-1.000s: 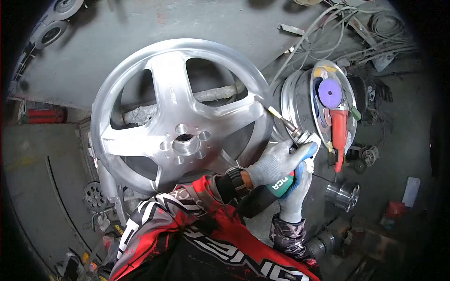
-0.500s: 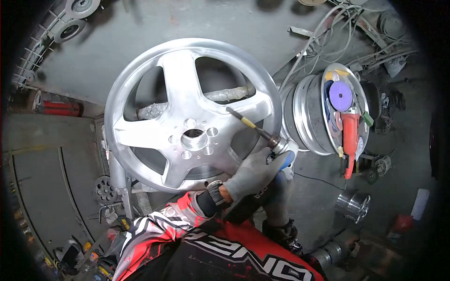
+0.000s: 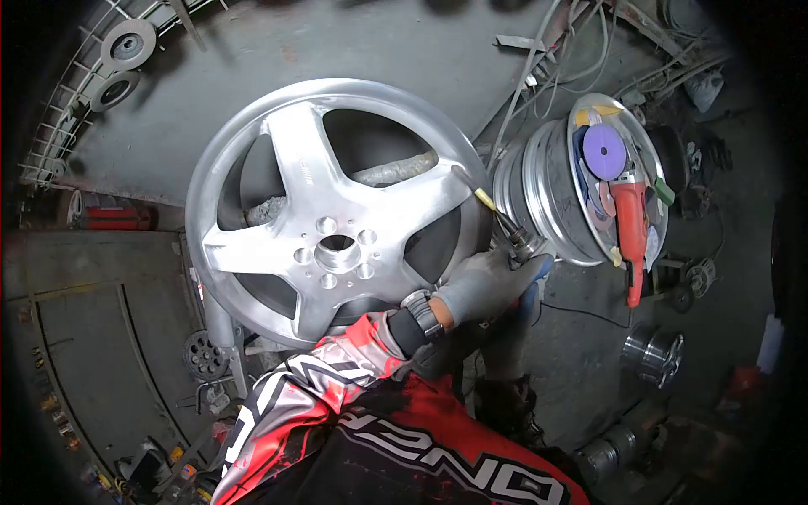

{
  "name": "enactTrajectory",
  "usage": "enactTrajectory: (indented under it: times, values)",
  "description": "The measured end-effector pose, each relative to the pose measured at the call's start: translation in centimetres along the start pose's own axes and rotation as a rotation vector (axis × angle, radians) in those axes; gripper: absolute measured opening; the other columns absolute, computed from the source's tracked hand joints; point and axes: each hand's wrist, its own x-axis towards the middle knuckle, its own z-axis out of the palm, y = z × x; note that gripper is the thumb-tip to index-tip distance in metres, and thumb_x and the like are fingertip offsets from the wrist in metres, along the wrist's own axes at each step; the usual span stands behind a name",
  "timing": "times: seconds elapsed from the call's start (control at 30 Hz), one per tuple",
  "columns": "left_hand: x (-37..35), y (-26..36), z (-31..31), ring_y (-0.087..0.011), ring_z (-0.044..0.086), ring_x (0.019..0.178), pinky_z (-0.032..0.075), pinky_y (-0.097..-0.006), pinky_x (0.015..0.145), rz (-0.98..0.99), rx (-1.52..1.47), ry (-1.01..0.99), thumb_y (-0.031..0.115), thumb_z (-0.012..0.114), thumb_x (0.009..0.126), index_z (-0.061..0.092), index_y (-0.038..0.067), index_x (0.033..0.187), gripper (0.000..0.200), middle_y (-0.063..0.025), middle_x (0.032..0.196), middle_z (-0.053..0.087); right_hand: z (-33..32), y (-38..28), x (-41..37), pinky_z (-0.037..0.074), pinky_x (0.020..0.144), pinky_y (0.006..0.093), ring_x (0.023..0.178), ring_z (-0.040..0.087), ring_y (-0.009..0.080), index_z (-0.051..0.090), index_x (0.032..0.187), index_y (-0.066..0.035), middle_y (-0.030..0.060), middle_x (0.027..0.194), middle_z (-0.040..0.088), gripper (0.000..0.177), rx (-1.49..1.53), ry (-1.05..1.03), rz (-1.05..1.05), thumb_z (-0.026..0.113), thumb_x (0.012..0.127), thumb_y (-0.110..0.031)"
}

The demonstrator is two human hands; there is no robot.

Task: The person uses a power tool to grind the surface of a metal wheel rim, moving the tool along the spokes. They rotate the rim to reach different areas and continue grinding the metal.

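Note:
A large bare-metal alloy wheel rim (image 3: 316,189) with several broad spokes faces me, propped up. My left hand (image 3: 484,289), in a grey glove with blue fingertips, is closed round the front of a die grinder (image 3: 523,241). Its long thin shaft has a yellow band, and the tip lies at the outer end of the right-hand spoke; contact cannot be made out for sure. Behind and below, my right hand (image 3: 528,305), also gloved, is closed at the grinder's body, mostly hidden by the left hand.
More rims (image 3: 551,189) lie stacked to the right, with a red angle grinder (image 3: 629,236) and a purple disc (image 3: 604,151) on top. A cable (image 3: 581,313) runs along the floor. A small metal drum (image 3: 652,355) stands at lower right, a wire rack (image 3: 71,101) at upper left.
Both hands and the grinder have moved right and slightly up relative to the rim. The tip has gone from the spoke's middle to its outer end. The view has shifted slightly.

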Motion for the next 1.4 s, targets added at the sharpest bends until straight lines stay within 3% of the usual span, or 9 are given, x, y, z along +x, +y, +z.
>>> enactTrajectory:
  times: [0.23,0.4,0.5,0.67,0.87,0.97,1.1,1.33,1.4]
  values:
    - [-2.0,2.2,-1.8,-0.0409,0.069,0.107,0.052,-0.0443,0.095,-0.251,0.017,-0.005,0.075,0.048,0.091,0.061,-0.004,0.126,0.087,-0.0271,0.109,0.07,1.1,0.9,0.3,0.042,0.11,0.0416,0.13,0.052,0.0285,0.043,0.147,-0.003,0.0129,0.142,0.054,0.051,0.219,-0.036,-0.024,0.05,0.106,-0.032]
    - [-3.5,-0.1,-1.0,-0.0407,0.069,0.107,0.053,-0.0444,0.095,-0.346,0.027,0.083,0.073,0.051,0.091,0.063,-0.002,0.124,0.083,-0.0281,0.11,0.071,-3.5,4.5,0.0,0.043,0.107,0.0428,0.129,0.053,0.0322,0.046,0.143,-0.002,0.0156,0.139,0.055,0.057,-1.322,-0.056,-0.305,0.066,0.096,-0.027]
    - [-4.9,-2.3,-0.7,-0.0414,0.07,0.103,0.054,-0.0454,0.093,-0.34,-0.002,0.1,0.072,0.052,0.091,0.059,-0.004,0.127,0.085,-0.0281,0.108,0.071,-5.5,6.5,-1.2,0.045,0.104,0.0437,0.126,0.055,0.035,0.049,0.139,-0.002,0.0186,0.135,0.056,0.064,-1.413,-0.114,-0.551,0.077,0.086,-0.027]
    - [-6.6,-4.6,0.0,-0.0405,0.067,0.074,0.056,-0.0477,0.064,0.143,0.502,0.189,0.023,0.061,0.093,0.055,0.022,0.139,0.047,-0.021,0.093,0.059,3.4,2.0,-1.8,0.047,0.106,0.0399,0.125,0.058,0.0249,0.05,0.141,-0.004,0.0132,0.137,0.058,0.055,-0.982,-0.29,-0.432,0.071,0.091,-0.016]
    - [-2.9,-1.3,-0.1,-0.0415,0.068,0.082,0.055,-0.0487,0.071,-0.244,0.019,0.104,0.038,0.054,0.102,0.055,0.025,0.139,0.039,-0.0221,0.102,0.063,1.4,1.4,-0.7,0.046,0.106,0.0408,0.123,0.058,0.0253,0.047,0.142,-0.004,0.0121,0.135,0.057,0.051,-0.946,-0.163,-0.438,0.061,0.098,-0.026]
    - [-1.8,1.3,-1.4,-0.0415,0.069,0.105,0.055,-0.0454,0.087,0.023,0.241,-0.023,0.068,0.048,0.097,0.059,-0.006,0.127,0.08,-0.0297,0.11,0.069,-1.0,0.9,0.3,0.048,0.103,0.0388,0.121,0.057,0.0208,0.043,0.146,-0.004,0.0096,0.135,0.054,0.048,-0.902,-0.142,-0.36,0.037,0.111,-0.037]
    - [-0.2,-0.1,-0.2,-0.0413,0.068,0.106,0.054,-0.0464,0.087,0.034,0.083,0.041,0.069,0.044,0.098,0.06,-0.001,0.129,0.078,-0.0282,0.107,0.069,2.0,-1.6,0.5,0.05,0.1,0.0379,0.12,0.058,0.019,0.046,0.142,-0.003,0.0093,0.131,0.057,0.045,-0.454,-0.093,-0.186,0.041,0.11,-0.035]
    - [-3.9,-2.6,-0.6,-0.0385,0.067,0.092,0.055,-0.0437,0.081,0.464,0.37,0.204,0.018,0.054,0.099,0.059,0.009,0.135,0.037,-0.023,0.106,0.061,0.3,0.6,-1.4,0.052,0.094,0.0435,0.114,0.062,0.0261,0.05,0.134,-0.001,0.0139,0.121,0.061,0.041,-1.22,-0.126,-0.717,0.056,0.103,-0.028]
    - [-5.0,-2.8,-1.1,-0.0386,0.067,0.1,0.056,-0.0445,0.083,0.431,0.364,0.177,0.012,0.054,0.098,0.058,0.009,0.136,0.038,-0.0263,0.119,0.061,1.4,0.6,-2.2,0.052,0.092,0.0446,0.113,0.062,0.0293,0.05,0.133,-0.002,0.0158,0.122,0.061,0.042,-0.827,-0.046,-0.43,0.063,0.099,-0.023]
